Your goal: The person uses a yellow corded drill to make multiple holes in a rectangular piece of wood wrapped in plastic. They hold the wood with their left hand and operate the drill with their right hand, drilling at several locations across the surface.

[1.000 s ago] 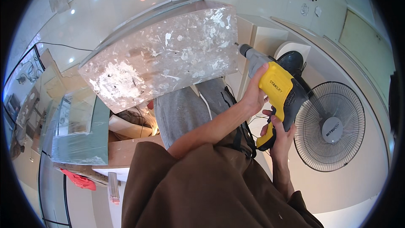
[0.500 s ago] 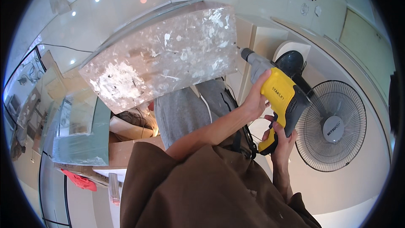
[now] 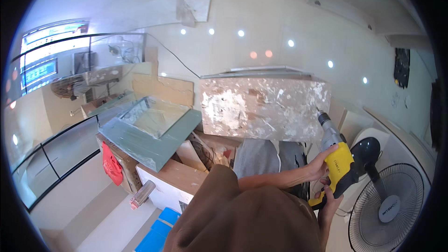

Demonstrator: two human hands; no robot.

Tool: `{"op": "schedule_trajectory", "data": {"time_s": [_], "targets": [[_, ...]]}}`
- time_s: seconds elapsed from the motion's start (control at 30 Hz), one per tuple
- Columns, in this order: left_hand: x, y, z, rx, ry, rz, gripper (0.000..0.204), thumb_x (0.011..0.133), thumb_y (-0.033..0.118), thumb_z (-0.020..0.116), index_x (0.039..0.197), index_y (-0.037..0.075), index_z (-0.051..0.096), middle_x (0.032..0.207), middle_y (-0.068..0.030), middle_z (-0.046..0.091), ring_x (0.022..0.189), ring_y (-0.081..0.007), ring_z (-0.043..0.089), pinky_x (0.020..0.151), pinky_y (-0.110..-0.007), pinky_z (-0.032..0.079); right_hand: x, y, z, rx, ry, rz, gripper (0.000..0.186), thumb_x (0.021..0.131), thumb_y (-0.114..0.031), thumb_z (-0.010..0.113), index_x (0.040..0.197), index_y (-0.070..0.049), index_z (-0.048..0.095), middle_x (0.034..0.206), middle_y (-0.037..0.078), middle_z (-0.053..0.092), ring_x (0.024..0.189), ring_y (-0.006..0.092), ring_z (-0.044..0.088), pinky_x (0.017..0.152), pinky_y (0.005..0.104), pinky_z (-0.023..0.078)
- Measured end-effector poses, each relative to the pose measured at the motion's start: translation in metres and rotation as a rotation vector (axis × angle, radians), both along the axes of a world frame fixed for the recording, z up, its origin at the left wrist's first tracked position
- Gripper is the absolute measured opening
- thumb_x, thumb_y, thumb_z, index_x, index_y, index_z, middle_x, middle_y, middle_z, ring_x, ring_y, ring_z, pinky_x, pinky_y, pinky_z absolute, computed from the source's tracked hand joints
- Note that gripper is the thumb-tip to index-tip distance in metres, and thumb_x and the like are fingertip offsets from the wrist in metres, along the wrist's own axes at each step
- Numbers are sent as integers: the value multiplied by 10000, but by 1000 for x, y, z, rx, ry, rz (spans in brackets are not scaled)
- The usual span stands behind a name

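Observation:
A yellow, grey and black power drill is held in both my hands at the right. My left hand wraps round the drill's body behind its grey front. Lower down, my right hand is closed round the handle, its fingers near the trigger. The black chuck and bit point up and left. They reach the right part of a paint-spattered board in front of me; whether the bit touches it I cannot tell. Grey trousers show below the board.
A standing fan is close by my right arm. To the left, a green panel with a glass-like pane rests on a box. A red cloth, a blue container and a black railing lie farther left. A cable runs across the floor.
The view has swung left, bringing the blue container and screens into sight. Both hands keep their hold on the drill, whose bit now overlaps the board's right part.

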State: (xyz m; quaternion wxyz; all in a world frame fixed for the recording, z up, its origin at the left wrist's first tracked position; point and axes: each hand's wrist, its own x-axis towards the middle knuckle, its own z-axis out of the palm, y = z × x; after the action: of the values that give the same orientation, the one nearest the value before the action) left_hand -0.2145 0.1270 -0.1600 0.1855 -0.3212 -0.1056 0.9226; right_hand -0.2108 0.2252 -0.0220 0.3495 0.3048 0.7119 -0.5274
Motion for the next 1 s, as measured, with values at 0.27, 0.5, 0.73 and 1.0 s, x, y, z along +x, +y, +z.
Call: {"op": "schedule_trajectory", "data": {"time_s": [0.27,0.5,0.73,1.0], "targets": [[47,-57,-14,-385,-107,121,617,920,516,671,1353,100,528,1253,-35,618,1195,-177,539,1060,-392,347,19,-31,-49,-324,-55,-22,506,773,3,606,1264,71,501,1032,214,670,551,247,602,509,333,507],[65,-100,-32,-395,-122,142,682,881,603,675,1361,140,533,1298,-12,594,1218,-165,511,1055,-388,322,25,-77,-62,-376,-89,58,475,771,-14,612,1231,70,533,970,194,697,516,239,595,501,340,506],[107,-141,-15,-184,312,-378,641,977,556,569,1418,94,522,1363,-67,598,1282,-203,521,1058,-410,368,54,-76,-8,-212,114,103,307,799,2,631,1096,77,637,958,137,714,597,174,622,557,306,497],[101,-310,-112,-2195,347,-791,465,816,202,749,1223,4,643,1196,-227,659,1134,-400,609,981,-450,479,87,-60,-2,119,153,-200,376,751,44,601,1119,122,616,1066,212,681,578,197,603,528,308,507]]}}
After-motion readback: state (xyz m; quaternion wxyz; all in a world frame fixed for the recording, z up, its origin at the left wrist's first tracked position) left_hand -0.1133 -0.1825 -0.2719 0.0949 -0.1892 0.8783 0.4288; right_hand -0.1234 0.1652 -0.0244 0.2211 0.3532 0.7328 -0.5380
